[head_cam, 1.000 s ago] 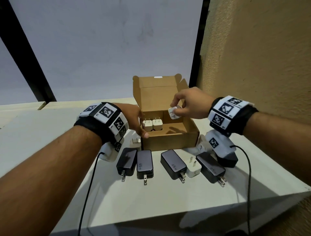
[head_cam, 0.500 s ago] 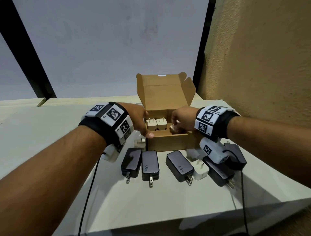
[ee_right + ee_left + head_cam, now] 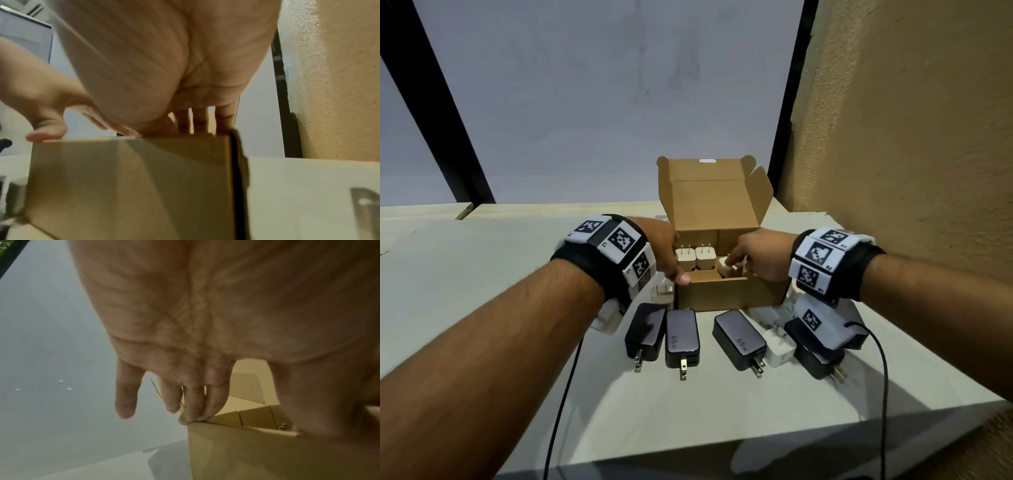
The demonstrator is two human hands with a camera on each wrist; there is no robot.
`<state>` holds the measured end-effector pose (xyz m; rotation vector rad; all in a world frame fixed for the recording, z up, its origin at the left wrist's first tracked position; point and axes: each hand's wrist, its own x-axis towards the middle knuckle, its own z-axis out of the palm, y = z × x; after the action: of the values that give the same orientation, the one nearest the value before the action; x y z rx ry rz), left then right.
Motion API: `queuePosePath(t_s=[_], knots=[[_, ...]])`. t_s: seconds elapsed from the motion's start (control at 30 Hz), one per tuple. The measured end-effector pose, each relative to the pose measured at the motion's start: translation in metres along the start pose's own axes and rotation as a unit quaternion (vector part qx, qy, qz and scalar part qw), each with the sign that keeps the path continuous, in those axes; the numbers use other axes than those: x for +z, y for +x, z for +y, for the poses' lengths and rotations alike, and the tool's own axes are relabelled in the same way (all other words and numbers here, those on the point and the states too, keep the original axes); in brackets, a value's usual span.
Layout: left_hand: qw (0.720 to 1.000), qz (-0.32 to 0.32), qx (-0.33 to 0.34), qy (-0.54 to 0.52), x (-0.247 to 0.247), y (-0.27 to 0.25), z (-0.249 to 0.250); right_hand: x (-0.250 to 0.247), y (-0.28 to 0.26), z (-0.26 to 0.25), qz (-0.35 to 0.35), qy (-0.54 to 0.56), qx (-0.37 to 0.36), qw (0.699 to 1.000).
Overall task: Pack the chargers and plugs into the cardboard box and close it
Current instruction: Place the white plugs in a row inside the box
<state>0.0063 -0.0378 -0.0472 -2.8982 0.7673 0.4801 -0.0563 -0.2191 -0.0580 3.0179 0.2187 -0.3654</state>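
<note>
The open cardboard box (image 3: 726, 294) stands at mid-table with its lid upright. Two white plugs (image 3: 686, 259) (image 3: 705, 257) stand inside it, prongs up. My right hand (image 3: 738, 263) reaches into the box and pinches a third white plug (image 3: 726, 271) next to them. In the right wrist view my right hand (image 3: 197, 123) dips behind the box wall (image 3: 133, 178), which hides the plug. My left hand (image 3: 677, 270) grips the box's front-left corner, thumb on the front wall. Its fingertips (image 3: 193, 417) rest on the box rim (image 3: 267, 454).
Several black chargers (image 3: 645, 330) (image 3: 683, 337) (image 3: 739, 339) (image 3: 815, 349) lie in a row in front of the box. One white plug (image 3: 779, 346) lies among them, another (image 3: 662, 293) left of the box. A textured wall (image 3: 911, 137) stands close on the right.
My right hand has come down from above the box and lowered the white plug inside, beside the other two. The left hand has stayed on the box corner.
</note>
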Motion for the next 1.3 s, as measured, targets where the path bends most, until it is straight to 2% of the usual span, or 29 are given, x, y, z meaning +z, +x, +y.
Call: queuePosePath(t_s=[0.13, 0.47, 0.6, 0.77, 0.97, 1.07, 1.2, 1.3], knots=[[1.0, 0.003, -0.003, 0.001, 0.003, 0.002, -0.005, 0.001, 0.012, -0.005, -0.031, -0.041, 0.006, 0.999], [1.0, 0.001, 0.009, 0.004, 0.005, 0.005, -0.007, 0.0, 0.027, -0.013, -0.024, -0.05, 0.012, 0.998], [1.0, -0.013, 0.007, 0.008, 0.004, 0.008, -0.006, -0.012, 0.014, -0.007, -0.006, 0.006, 0.003, 1.0], [0.999, -0.011, -0.005, 0.036, 0.004, 0.012, -0.006, -0.034, -0.019, 0.03, 0.056, 0.089, 0.024, 0.994], [0.999, -0.009, -0.017, 0.046, 0.003, 0.01, -0.002, -0.011, -0.052, 0.066, -0.005, 0.092, 0.075, 0.993], [0.999, -0.007, -0.018, 0.051, 0.002, 0.008, 0.0, 0.002, -0.06, 0.071, -0.037, 0.089, 0.064, 0.993], [0.999, -0.013, -0.014, 0.045, 0.003, 0.008, 0.001, 0.013, -0.066, 0.069, -0.019, 0.052, 0.038, 0.998], [0.999, -0.012, -0.019, 0.044, 0.004, 0.009, 0.001, 0.017, -0.07, 0.063, -0.032, 0.017, 0.016, 0.999]])
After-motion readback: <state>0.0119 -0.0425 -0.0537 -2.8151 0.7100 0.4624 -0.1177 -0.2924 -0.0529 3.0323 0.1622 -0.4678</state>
